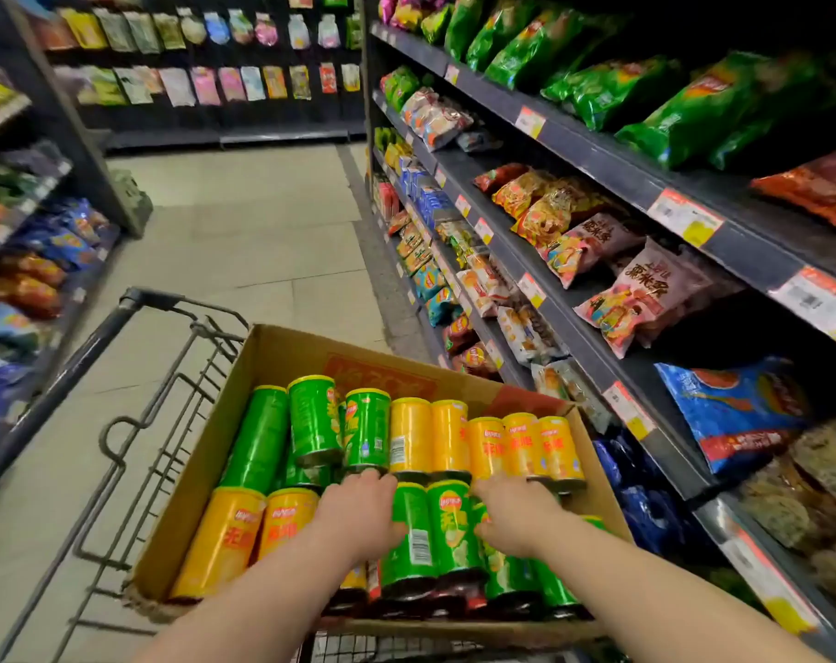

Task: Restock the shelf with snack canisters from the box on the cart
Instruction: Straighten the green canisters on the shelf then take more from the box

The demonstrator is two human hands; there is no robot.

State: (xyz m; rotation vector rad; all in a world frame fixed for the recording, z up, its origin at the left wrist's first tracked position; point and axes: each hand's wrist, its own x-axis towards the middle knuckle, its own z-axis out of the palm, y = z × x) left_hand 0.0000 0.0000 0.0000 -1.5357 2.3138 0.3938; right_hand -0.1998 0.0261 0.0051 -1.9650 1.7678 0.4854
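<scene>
Left hand [358, 514] and right hand [516, 519] down in the box [272, 356] on the cart [134, 423].
Each curled round a lying can, fingers hooked over the far end. Green and yellow cans [435, 533] packed in rows inside the box, beside the shelf [550, 289] of bagged snacks on the right.

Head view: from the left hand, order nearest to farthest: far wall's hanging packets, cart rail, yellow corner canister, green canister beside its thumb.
1. Green canister, against the left hand, on its right.
2. Yellow canister, near-left corner of the box.
3. Cart rail, farther left.
4. Hanging packets, aisle's end.
</scene>
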